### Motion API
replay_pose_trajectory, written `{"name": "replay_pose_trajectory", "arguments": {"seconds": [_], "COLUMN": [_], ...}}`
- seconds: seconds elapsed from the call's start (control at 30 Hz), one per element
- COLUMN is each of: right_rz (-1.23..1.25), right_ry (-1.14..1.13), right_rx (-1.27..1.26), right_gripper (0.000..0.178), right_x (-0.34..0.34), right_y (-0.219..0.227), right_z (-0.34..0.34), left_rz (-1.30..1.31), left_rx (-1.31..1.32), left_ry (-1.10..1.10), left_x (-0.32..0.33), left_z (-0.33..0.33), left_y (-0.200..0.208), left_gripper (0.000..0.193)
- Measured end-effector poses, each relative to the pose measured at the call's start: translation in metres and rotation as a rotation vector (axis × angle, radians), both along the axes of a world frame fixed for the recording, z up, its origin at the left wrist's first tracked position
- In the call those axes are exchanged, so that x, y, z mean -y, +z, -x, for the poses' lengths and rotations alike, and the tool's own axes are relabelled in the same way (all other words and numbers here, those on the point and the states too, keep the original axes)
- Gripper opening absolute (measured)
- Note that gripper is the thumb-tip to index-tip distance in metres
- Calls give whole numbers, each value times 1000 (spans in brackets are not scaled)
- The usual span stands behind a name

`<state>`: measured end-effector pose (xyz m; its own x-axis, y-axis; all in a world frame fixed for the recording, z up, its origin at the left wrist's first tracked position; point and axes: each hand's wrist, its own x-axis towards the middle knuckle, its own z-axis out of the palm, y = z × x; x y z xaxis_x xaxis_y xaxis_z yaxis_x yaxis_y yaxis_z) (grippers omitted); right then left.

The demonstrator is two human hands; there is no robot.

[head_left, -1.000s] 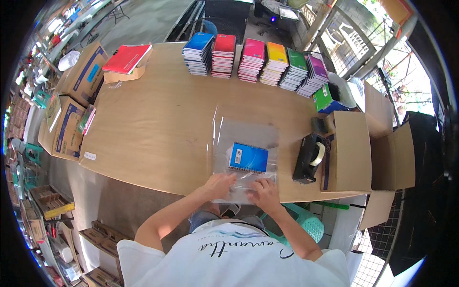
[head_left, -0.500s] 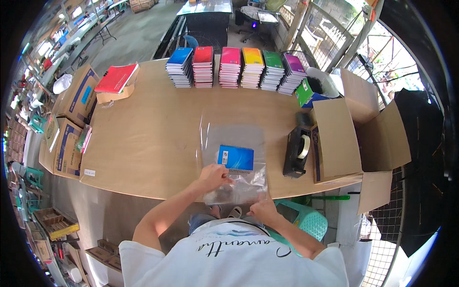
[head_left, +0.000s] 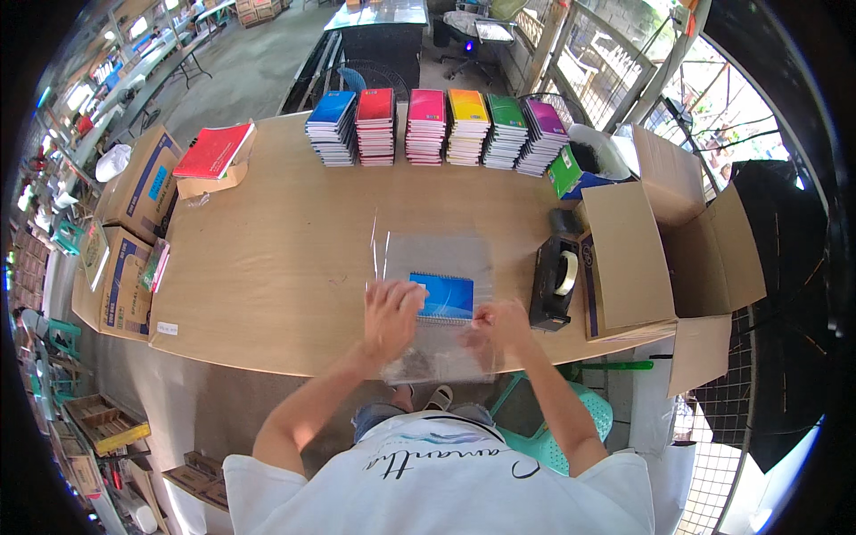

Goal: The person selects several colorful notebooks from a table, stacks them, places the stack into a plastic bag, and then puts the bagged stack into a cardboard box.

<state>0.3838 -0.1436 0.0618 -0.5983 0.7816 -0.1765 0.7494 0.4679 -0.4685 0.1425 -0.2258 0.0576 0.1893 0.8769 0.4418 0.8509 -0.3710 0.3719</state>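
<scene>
A small blue spiral notebook [head_left: 450, 298] lies on or inside a clear plastic bag [head_left: 443, 251] near the table's front edge; I cannot tell which. Its wire coils run along the long sides. My left hand [head_left: 390, 318] is closed at the notebook's left end, its fingers curled over that edge and covering part of the cover. At the near right corner, my right hand [head_left: 501, 326] has its fingertips pinched together, somewhat blurred, over the bag. Whatever sits between those right fingertips is hidden. The bag's near end hangs at the table edge.
Stacks of coloured notebooks [head_left: 426, 125] line the table's far side. A black tape dispenser [head_left: 551, 290] stands right of the bag, beside an open carton [head_left: 629, 259]. Red notebooks [head_left: 214, 152] and closed cartons [head_left: 129, 276] sit left. A green stool [head_left: 571, 419] is below the edge.
My left hand has moved up onto the notebook's left end, covering its white label. My right hand has risen from below the table edge to the notebook's near right corner.
</scene>
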Motion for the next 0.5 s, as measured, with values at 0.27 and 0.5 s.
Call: {"name": "replay_pose_trajectory", "arguments": {"seconds": [0.27,0.5], "right_rz": [504,26], "right_ry": [-20,-17], "right_rx": [-195,-89], "right_gripper": [17,33], "right_x": [-89,-122], "right_y": [-20,-36], "right_z": [-1,34], "left_rz": [234,311], "left_rx": [-100,-56], "left_ry": [40,110], "left_x": [29,24], "left_z": [-62,-57], "left_y": [-37,-42], "left_gripper": [74,77]}}
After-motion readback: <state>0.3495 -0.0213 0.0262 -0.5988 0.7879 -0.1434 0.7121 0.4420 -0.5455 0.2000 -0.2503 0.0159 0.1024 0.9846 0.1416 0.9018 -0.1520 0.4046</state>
